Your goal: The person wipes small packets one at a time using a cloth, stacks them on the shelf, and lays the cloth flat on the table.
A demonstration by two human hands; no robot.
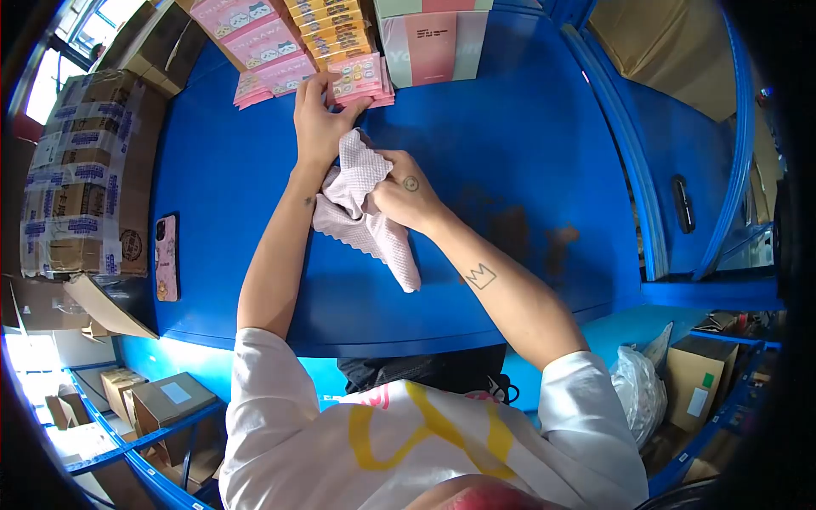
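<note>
My left hand [320, 119] reaches to the back of the blue table, its fingers and thumb around the near corner of a small stack of pink packets [361, 78] with cartoon figures. My right hand [406, 194] is closed on a crumpled pale pink cloth [353, 174] with a waffle texture. The cloth lies bunched beside my left wrist, and one end hangs toward me over the blue surface. Some of my right fingers are hidden behind the cloth.
Pink boxes [255, 38], yellow-orange packets [331, 30] and a pink-and-grey box [432, 51] stand at the back of the blue table [527, 127]. A phone [167, 257] and a taped carton [81, 178] are on the left. Brownish marks [510, 229] show at right.
</note>
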